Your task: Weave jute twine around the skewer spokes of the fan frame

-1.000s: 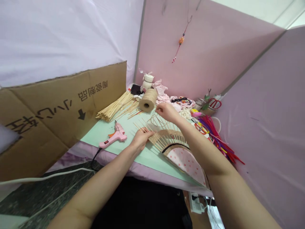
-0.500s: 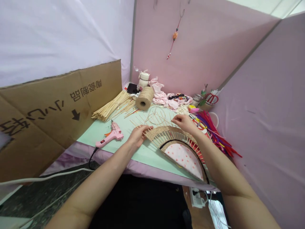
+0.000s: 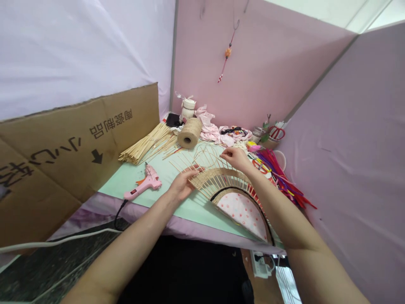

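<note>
A half-round woven fan frame (image 3: 218,174) of thin wooden sticks lies tilted over the table's front. Its band is tan twine weave, and a white half-disc of fabric with pink dots (image 3: 243,211) covers the inner part, edged in black. My left hand (image 3: 185,182) grips the frame's left end, thumb on top and the other fingers partly hidden. Above the stick tips, my right hand (image 3: 236,159) is closed in a pinch on thin twine (image 3: 205,155), which loops loosely behind the frame. My right forearm covers the frame's right side.
On the pale green tabletop (image 3: 120,179) lie a pink glue gun (image 3: 147,182), a bundle of sticks (image 3: 145,143) and a twine spool (image 3: 190,133). Coloured pipe cleaners (image 3: 284,181) and red-handled scissors (image 3: 276,133) are at right. A cardboard sheet (image 3: 79,143) stands at left.
My right hand has shifted slightly left along the stick tips, still pinched. The whole view has moved a little; my left hand keeps its hold on the frame.
</note>
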Motion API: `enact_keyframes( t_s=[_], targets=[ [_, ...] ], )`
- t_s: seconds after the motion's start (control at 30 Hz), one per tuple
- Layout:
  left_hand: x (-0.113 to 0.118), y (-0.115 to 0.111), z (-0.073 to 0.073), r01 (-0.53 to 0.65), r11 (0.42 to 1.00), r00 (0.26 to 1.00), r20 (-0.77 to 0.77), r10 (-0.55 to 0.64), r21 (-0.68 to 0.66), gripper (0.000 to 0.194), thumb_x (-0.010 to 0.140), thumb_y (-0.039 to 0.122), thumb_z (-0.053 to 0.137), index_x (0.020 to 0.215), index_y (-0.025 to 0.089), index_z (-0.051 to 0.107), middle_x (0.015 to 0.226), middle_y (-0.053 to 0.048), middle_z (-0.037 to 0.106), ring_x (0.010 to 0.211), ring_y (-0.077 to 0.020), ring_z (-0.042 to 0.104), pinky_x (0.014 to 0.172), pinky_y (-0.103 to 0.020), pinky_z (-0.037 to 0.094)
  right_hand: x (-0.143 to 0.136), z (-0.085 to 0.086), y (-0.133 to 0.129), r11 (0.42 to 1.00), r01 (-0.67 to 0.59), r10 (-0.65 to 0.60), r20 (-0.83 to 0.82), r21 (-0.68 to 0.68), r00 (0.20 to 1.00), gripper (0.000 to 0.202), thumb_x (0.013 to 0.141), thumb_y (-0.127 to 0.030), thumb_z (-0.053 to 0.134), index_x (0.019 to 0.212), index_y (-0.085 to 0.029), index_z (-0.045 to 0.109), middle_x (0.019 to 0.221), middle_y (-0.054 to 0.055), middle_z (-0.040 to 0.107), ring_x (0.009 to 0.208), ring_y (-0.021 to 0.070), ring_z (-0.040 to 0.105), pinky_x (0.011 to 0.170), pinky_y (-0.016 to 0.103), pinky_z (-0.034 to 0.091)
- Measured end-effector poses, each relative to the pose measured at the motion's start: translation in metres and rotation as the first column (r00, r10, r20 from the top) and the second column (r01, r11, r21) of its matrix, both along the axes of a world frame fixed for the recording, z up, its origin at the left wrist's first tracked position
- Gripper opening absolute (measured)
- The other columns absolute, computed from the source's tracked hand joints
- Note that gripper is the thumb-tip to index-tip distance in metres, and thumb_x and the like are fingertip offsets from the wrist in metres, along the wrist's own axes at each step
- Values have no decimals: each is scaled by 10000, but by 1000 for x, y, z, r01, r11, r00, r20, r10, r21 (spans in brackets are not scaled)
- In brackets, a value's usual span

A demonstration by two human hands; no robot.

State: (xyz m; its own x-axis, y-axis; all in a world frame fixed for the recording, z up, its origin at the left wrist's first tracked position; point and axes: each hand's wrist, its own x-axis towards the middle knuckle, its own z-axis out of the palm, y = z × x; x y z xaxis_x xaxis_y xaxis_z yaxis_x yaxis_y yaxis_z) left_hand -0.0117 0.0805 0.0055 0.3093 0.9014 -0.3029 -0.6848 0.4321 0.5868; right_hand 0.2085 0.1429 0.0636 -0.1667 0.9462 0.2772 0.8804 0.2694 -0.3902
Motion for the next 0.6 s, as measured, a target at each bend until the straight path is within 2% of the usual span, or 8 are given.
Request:
enact_keyframes(
  t_s=[0.1, 0.23, 0.33, 0.4, 0.5, 0.6],
  targets=[
    [-1, -1, -1, 71, 996, 995, 69, -75, 47, 288, 641, 31, 613, 904, 137, 665, 870, -53, 717, 764, -163, 674, 720, -300, 553, -6, 2, 5, 1000, -19, 19, 4, 9, 1000, 203, 803, -320, 601, 733, -160, 706, 606, 14, 618, 599, 135, 513, 616, 251, 355],
    [-3, -3, 1, 88, 995, 991, 93, -93, 48, 265, 640, 30, 595, 872, 145, 653, 934, -58, 718, 787, -177, 675, 707, -319, 552, -7, 8, 18, 997, -72, 73, 23, -24, 997, 186, 787, -329, 640, 735, -161, 701, 607, -4, 600, 584, 118, 487, 602, 241, 343],
    [-4, -4, 2, 89, 995, 993, 78, -91, 35, 239, 645, 31, 595, 849, 147, 637, 993, -72, 719, 811, -194, 680, 697, -331, 552, 4, 20, 35, 976, -178, 193, 123, -122, 973, 167, 752, -337, 692, 780, -173, 714, 603, -24, 578, 574, 107, 471, 589, 230, 338],
    [-5, -5, 3, 93, 996, 993, 73, -94, 17, 225, 647, 33, 595, 839, 145, 627, 983, -80, 721, 814, -201, 684, 702, -336, 554, 12, 33, 49, 965, -202, 240, 252, -168, 937, 132, 735, -289, 711, 807, -179, 724, 628, -18, 594, 592, 111, 488, 593, 229, 340],
    [-4, -7, 4, 98, 995, 992, 75, -99, 10, 211, 660, 39, 595, 845, 140, 617, 967, -96, 723, 836, -213, 691, 730, -339, 559, 14, 55, 72, 983, -171, 183, 464, -70, 867, 96, 775, -230, 673, 808, -161, 731, 773, 55, 667, 699, 149, 557, 637, 253, 361],
    [-4, -8, 4, 102, 995, 991, 88, -103, 20, 201, 680, 49, 595, 863, 132, 608, 953, -107, 721, 847, -225, 696, 731, -336, 561, -6, 76, 92, 989, -106, 39, 526, 99, 850, 228, 886, -290, 561, 847, -130, 720, 965, 157, 679, 901, 232, 605, 735, 298, 404]
  ],
)
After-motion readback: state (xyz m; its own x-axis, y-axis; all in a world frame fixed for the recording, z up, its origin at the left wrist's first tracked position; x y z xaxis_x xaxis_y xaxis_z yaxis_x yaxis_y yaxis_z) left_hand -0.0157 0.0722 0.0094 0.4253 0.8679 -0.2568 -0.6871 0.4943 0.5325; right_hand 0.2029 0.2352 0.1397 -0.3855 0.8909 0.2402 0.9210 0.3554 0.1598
